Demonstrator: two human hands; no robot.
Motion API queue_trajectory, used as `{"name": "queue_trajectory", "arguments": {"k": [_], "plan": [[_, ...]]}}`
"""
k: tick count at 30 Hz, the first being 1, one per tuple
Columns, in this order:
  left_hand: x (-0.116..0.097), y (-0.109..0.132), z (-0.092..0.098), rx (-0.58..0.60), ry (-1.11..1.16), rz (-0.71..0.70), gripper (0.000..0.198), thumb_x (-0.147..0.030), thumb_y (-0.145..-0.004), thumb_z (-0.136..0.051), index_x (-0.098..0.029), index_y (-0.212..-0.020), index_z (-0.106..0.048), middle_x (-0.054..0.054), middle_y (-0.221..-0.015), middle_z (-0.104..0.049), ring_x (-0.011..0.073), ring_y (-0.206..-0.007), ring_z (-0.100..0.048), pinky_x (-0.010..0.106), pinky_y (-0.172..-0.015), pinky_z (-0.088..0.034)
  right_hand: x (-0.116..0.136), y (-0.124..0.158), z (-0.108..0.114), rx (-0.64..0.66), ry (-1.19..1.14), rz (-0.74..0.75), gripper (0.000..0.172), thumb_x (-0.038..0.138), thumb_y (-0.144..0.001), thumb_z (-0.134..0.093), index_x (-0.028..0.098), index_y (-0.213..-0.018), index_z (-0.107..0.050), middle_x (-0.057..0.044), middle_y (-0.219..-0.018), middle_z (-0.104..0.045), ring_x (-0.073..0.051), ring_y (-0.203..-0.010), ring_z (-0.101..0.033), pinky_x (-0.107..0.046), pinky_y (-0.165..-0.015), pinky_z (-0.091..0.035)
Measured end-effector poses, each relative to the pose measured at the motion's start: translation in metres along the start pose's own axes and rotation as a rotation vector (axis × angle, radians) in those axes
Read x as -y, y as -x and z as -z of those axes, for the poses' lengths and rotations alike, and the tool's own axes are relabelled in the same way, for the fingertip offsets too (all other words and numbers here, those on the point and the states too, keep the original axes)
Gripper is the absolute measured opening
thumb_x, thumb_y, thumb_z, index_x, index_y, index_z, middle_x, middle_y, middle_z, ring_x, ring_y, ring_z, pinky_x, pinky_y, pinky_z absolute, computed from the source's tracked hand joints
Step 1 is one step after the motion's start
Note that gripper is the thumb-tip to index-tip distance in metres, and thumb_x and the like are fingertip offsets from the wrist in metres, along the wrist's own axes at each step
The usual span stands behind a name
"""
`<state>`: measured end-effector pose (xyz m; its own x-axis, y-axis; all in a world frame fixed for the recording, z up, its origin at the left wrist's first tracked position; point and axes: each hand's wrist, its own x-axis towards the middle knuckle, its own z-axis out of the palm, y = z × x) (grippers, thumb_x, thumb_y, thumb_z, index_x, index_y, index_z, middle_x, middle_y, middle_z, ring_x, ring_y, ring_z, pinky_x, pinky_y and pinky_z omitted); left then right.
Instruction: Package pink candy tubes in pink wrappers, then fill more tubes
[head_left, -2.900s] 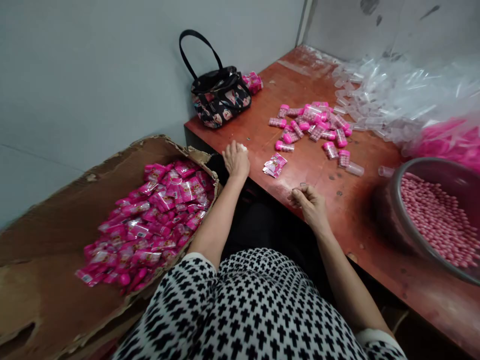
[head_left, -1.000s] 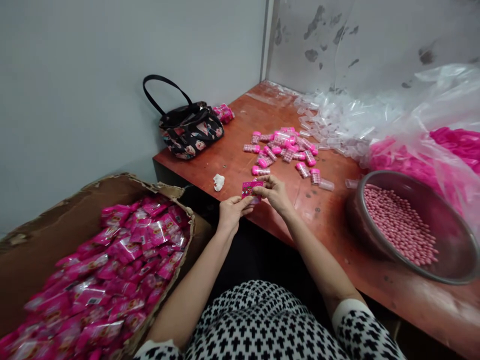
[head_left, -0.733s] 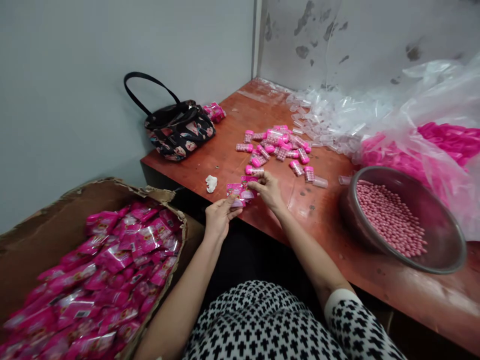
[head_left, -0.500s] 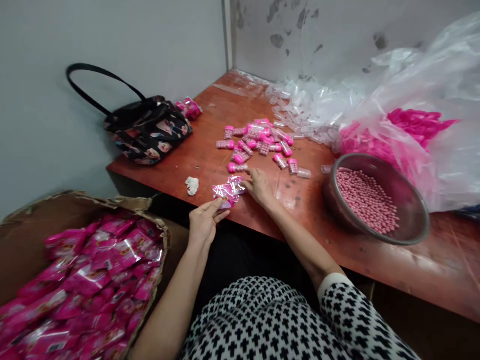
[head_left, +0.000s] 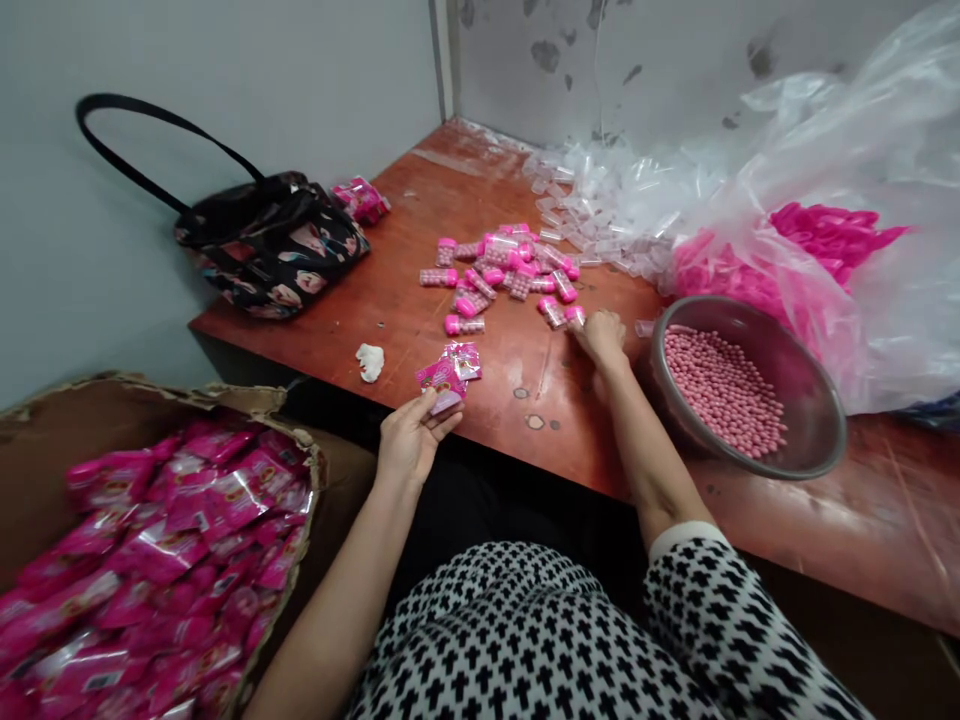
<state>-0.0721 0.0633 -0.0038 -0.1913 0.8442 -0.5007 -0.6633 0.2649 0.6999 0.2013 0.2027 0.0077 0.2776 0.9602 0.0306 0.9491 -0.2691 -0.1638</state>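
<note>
R hand: off pkt, now at tubes, ~1 o'clock; grip unclear.
L hand: fingers pinch other pkt.
tubes: may roll if R hand bumps 'em.

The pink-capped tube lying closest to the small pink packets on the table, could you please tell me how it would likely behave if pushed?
The tube would probably roll, since it looks round and lies on its side. It may feel a little slippery, as its clear wall looks smooth. Its weight might shift slightly, since small pink balls show inside.
</note>
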Motion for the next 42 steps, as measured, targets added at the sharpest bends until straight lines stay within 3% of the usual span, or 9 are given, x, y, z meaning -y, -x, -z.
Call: {"name": "queue_trajectory", "arguments": {"k": [4, 6, 8, 11, 13, 16, 26, 35, 42], "plan": [[-0.006, 0.003, -0.006, -0.079, 0.062, 0.031, 0.003, -0.011, -0.074, -0.066, -0.008, -0.075, -0.065, 0.005, -0.064, -0.068, 0.0132, -0.056, -0.066, 0.022, -0.054, -0.056, 0.005, 0.026, 0.0, -0.09, -0.054, 0.104, 0.031, 0.036, -0.078, -0.06, 0.01, -0.094, -0.062, -0.021, -0.11, -0.061, -0.033, -0.107, -0.052, -0.045, -0.088, -0.04], [-0.004, 0.005, -0.011, -0.112, 0.126, 0.082, 0.005, -0.013, -0.075, -0.068, -0.01, -0.077, -0.065, 0.004, -0.062, -0.066, 0.0124, -0.054, -0.065, 0.021, -0.053, -0.054, 0.01, 0.055, 0.0, -0.143, -0.262, 0.134, 0.029, 0.041, -0.079, -0.058, 0.015, -0.091, -0.058, -0.014, -0.097, -0.065, -0.028, -0.095, -0.058, -0.042, -0.081, -0.043], [0.0, 0.005, -0.015, -0.119, 0.204, 0.12, 0.007, -0.017, -0.075, -0.069, -0.011, -0.078, -0.064, 0.004, -0.063, -0.066, 0.0125, -0.055, -0.065, 0.022, -0.056, -0.054, 0.018, 0.092, 0.001, -0.034, -0.639, 0.184, 0.032, 0.048, -0.08, -0.055, 0.018, -0.092, -0.054, -0.007, -0.083, -0.066, -0.019, -0.072, -0.061, -0.034, -0.067, -0.047], [0.008, 0.005, -0.021, -0.112, 0.303, 0.128, 0.013, -0.02, -0.074, -0.071, -0.012, -0.077, -0.063, 0.005, -0.068, -0.068, 0.0143, -0.062, -0.068, 0.024, -0.063, -0.055, 0.036, 0.15, 0.002, 0.298, -1.132, 0.183, 0.035, 0.052, -0.081, -0.053, 0.02, -0.094, -0.047, 0.0, -0.071, -0.063, -0.012, -0.049, -0.055, -0.024, -0.045, -0.044], [0.012, 0.006, -0.023, -0.098, 0.343, 0.118, 0.016, -0.022, -0.073, -0.073, -0.012, -0.076, -0.062, 0.006, -0.069, -0.068, 0.0156, -0.066, -0.068, 0.026, -0.066, -0.055, 0.048, 0.179, 0.002, 0.406, -1.281, 0.158, 0.035, 0.05, -0.08, -0.056, 0.021, -0.097, -0.046, 0.003, -0.068, -0.062, -0.011, -0.047, -0.057, -0.023, -0.044, -0.047], [0.015, 0.009, -0.028, -0.053, 0.373, 0.104, 0.018, -0.025, -0.072, -0.073, -0.012, -0.076, -0.061, 0.005, -0.068, -0.068, 0.0149, -0.063, -0.067, 0.024, -0.063, -0.054, 0.064, 0.203, 0.0, 0.44, -1.356, 0.144, 0.032, 0.045, -0.08, -0.06, 0.021, -0.097, -0.047, 0.005, -0.065, -0.062, -0.011, -0.05, -0.061, -0.023, -0.047, -0.053], [0.023, 0.028, -0.044, 0.054, 0.325, 0.048, 0.032, -0.032, -0.063, -0.079, -0.013, -0.066, -0.054, 0.0, -0.059, -0.062, 0.0093, -0.05, -0.059, 0.018, -0.048, -0.044, 0.072, 0.206, -0.018, 0.344, -1.422, 0.12, 0.029, 0.044, -0.08, -0.061, 0.02, -0.092, -0.048, 0.006, -0.062, -0.063, -0.009, -0.044, -0.058, -0.02, -0.042, -0.052], [0.024, 0.03, -0.041, 0.122, 0.101, -0.035, 0.041, -0.042, -0.054, -0.082, -0.014, -0.067, -0.056, -0.003, -0.051, -0.056, 0.008, -0.04, -0.05, 0.019, -0.038, -0.035, 0.069, 0.201, -0.015, 0.558, -1.612, 0.105, 0.028, 0.043, -0.079, -0.061, 0.02, -0.089, -0.048, 0.005, -0.063, -0.064, -0.007, -0.041, -0.056, -0.016, -0.036, -0.045], [0.017, 0.028, -0.039, 0.276, -0.008, -0.089, 0.038, -0.041, -0.054, -0.083, -0.013, -0.068, -0.06, -0.002, -0.053, -0.057, 0.0072, -0.044, -0.051, 0.019, -0.044, -0.039, 0.067, 0.205, -0.017, 0.267, -1.38, 0.188, 0.026, 0.042, -0.081, -0.06, 0.022, -0.093, -0.049, 0.007, -0.059, -0.062, -0.009, -0.043, -0.057, -0.019, -0.041, -0.049]]}}
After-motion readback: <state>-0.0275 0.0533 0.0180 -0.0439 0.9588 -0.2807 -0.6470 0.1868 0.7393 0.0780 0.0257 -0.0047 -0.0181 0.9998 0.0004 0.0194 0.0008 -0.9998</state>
